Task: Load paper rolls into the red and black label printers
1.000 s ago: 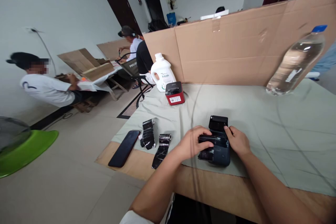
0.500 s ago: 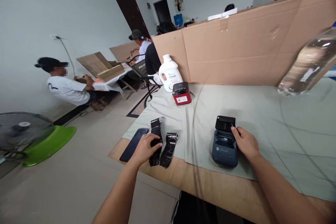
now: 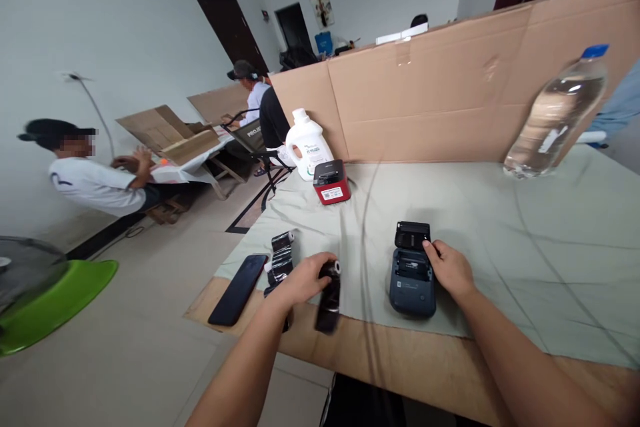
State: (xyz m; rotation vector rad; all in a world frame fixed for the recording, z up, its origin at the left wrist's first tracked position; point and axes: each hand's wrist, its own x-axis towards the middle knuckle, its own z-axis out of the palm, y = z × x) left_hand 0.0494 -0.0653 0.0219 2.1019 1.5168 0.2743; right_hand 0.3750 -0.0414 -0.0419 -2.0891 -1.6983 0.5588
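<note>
My left hand [image 3: 306,279] is closed around the top of a glossy black ribbon roll [image 3: 329,312], whose loose strip hangs down towards the table's front edge. Just left of it, partly behind my wrist, lies a second black ribbon roll [image 3: 282,257], unrolled a little. A dark phone [image 3: 238,289] rests farther left. With thumb and fingers, my right hand [image 3: 454,271] grips the side of the raised lid [image 3: 413,236] of a small dark-blue portable printer [image 3: 413,292]. The printer lies on the cloth with its compartment uncovered.
A red-and-black box-shaped device [image 3: 333,191] stands before a white detergent jug [image 3: 309,147]. Cardboard panels [image 3: 415,103] wall off the table's back, with a large water bottle [image 3: 553,117] at right. At left are a green-based fan [image 3: 60,300] and a seated person [image 3: 100,180].
My left hand has moved right, from the left ribbon roll to the right one, and closed on it. My right hand stays at the printer lid. The view has shifted slightly.
</note>
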